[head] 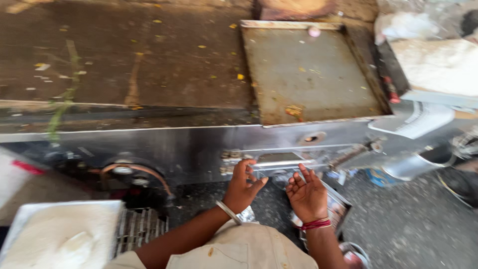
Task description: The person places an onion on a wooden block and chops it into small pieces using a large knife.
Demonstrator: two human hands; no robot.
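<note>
Nearest the camera was the person's beige shirt [244,249], with both forearms reaching forward from it. At the lower left lay a white tray [20,219] heaped with pale powdery stuff, and just beside it a metal grate [137,226] on the ground.

The left hand [243,187], a metal bangle [228,211] on its wrist, was raised with the fingers curled loosely and the thumb out; it gripped nothing, its fingertips close to the front panel of the steel counter [189,149]. The right hand [307,195], red thread [316,224] tied round the wrist, was open with the palm turned inward and the fingers spread, also empty. The two hands stood near each other but apart, both just below a long metal handle [281,163] on the counter front. Whether either finger touched the panel could not be told through the blur.

Under the right hand sat a shiny metal container [336,209], partly hidden. Left along the counter front ran a copper-coloured curved pipe [144,172].

Farther off, on the countertop, sat a rectangular griddle plate [308,74], greasy and flecked with scraps. To the right stood a steel cup [416,162] and a bin of white material [440,65].
</note>
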